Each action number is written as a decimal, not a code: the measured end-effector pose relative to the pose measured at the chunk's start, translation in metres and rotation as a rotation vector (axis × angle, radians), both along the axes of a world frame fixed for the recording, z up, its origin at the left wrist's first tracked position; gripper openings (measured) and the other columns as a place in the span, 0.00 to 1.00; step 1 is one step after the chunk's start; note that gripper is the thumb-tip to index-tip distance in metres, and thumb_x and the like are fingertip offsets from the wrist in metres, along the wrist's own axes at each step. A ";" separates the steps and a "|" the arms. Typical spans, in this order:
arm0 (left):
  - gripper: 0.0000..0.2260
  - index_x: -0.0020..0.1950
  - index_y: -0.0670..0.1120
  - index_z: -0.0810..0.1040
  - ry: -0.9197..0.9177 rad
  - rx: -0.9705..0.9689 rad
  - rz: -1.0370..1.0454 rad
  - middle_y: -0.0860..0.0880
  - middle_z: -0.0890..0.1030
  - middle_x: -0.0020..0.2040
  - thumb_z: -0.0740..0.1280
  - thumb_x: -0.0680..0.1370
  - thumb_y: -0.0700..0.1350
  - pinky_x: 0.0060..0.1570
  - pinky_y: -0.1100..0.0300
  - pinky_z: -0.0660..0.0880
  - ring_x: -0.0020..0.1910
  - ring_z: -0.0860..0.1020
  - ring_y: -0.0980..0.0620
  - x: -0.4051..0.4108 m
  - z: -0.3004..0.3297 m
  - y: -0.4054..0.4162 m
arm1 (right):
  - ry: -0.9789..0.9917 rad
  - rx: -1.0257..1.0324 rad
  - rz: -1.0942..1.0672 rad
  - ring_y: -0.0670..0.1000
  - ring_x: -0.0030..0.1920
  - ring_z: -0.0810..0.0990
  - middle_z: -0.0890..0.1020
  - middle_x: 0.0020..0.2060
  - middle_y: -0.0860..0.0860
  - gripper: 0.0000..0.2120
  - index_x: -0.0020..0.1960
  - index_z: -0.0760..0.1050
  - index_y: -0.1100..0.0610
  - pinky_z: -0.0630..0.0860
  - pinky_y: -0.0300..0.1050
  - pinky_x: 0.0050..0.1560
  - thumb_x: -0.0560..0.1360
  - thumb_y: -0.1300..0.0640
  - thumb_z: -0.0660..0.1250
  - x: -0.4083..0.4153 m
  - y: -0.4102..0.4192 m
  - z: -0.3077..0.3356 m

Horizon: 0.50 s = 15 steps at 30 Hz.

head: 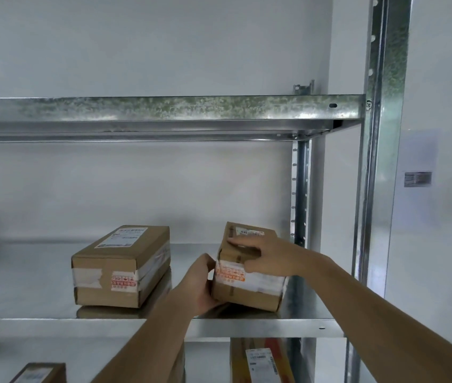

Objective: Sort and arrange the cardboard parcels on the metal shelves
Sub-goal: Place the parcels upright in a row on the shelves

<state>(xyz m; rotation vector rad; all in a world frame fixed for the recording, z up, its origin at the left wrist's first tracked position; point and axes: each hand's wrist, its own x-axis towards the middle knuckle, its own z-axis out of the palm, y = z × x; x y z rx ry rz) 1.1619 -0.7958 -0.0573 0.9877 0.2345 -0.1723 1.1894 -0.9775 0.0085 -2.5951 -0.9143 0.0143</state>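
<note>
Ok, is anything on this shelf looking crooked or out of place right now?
Yes, the right parcel sits askew: its left end is lifted off the middle shelf, tilted between the left hand and right hand. The left parcel lies flat. No damage is visible.

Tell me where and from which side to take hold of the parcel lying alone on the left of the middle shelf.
Grip the left parcel across its two long sides near the taped front end, coming from the front. That end faces the shelf's open edge, and there is free space on both flanks; the right parcel lies apart.
</note>
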 end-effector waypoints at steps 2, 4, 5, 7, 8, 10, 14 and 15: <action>0.13 0.50 0.37 0.79 0.003 0.059 0.026 0.35 0.85 0.45 0.58 0.76 0.43 0.63 0.41 0.76 0.50 0.82 0.36 0.000 -0.002 -0.002 | -0.012 0.070 -0.002 0.44 0.75 0.63 0.64 0.76 0.39 0.28 0.79 0.64 0.42 0.59 0.42 0.74 0.80 0.44 0.66 -0.006 -0.002 0.000; 0.13 0.52 0.40 0.76 0.016 0.114 0.069 0.39 0.82 0.43 0.60 0.74 0.46 0.56 0.47 0.77 0.44 0.80 0.39 0.001 -0.003 -0.003 | 0.004 0.303 -0.082 0.44 0.75 0.63 0.65 0.75 0.38 0.28 0.77 0.66 0.42 0.57 0.45 0.74 0.80 0.36 0.62 -0.007 -0.008 -0.001; 0.15 0.53 0.41 0.75 0.015 0.141 0.084 0.41 0.78 0.42 0.63 0.71 0.48 0.51 0.51 0.75 0.41 0.77 0.42 0.001 -0.002 -0.002 | 0.040 0.473 -0.145 0.46 0.75 0.65 0.68 0.75 0.40 0.28 0.77 0.67 0.43 0.58 0.48 0.76 0.79 0.33 0.60 -0.006 -0.012 -0.001; 0.14 0.43 0.44 0.70 -0.037 0.163 0.120 0.46 0.66 0.38 0.64 0.61 0.48 0.45 0.53 0.64 0.38 0.64 0.49 0.000 -0.003 0.000 | 0.188 0.859 -0.324 0.52 0.68 0.75 0.78 0.65 0.46 0.29 0.75 0.68 0.44 0.62 0.52 0.76 0.79 0.31 0.57 0.006 -0.018 -0.006; 0.12 0.37 0.46 0.66 -0.065 0.179 0.135 0.48 0.61 0.38 0.64 0.59 0.48 0.44 0.53 0.61 0.39 0.57 0.49 0.000 -0.004 0.002 | 0.301 1.011 -0.401 0.53 0.62 0.78 0.80 0.57 0.47 0.27 0.73 0.69 0.44 0.64 0.51 0.75 0.80 0.32 0.57 0.014 -0.022 -0.013; 0.10 0.33 0.47 0.65 -0.027 0.220 0.154 0.48 0.63 0.36 0.63 0.60 0.50 0.47 0.57 0.62 0.39 0.56 0.48 0.013 -0.011 0.008 | 0.466 1.205 -0.485 0.53 0.56 0.80 0.80 0.54 0.50 0.22 0.67 0.72 0.44 0.68 0.49 0.70 0.80 0.33 0.57 0.023 -0.029 -0.033; 0.31 0.70 0.52 0.79 -0.063 0.264 0.056 0.45 0.79 0.70 0.65 0.73 0.68 0.74 0.42 0.67 0.70 0.76 0.41 0.022 -0.016 0.002 | 0.663 1.384 -0.475 0.60 0.56 0.85 0.85 0.57 0.56 0.28 0.66 0.78 0.52 0.76 0.60 0.66 0.81 0.33 0.55 0.023 -0.029 -0.076; 0.28 0.68 0.52 0.80 -0.075 0.275 0.042 0.44 0.81 0.67 0.60 0.78 0.68 0.70 0.41 0.72 0.66 0.79 0.39 0.021 -0.015 -0.003 | 0.710 1.396 -0.459 0.61 0.55 0.85 0.86 0.56 0.58 0.29 0.66 0.79 0.53 0.76 0.61 0.66 0.81 0.33 0.55 0.018 -0.027 -0.081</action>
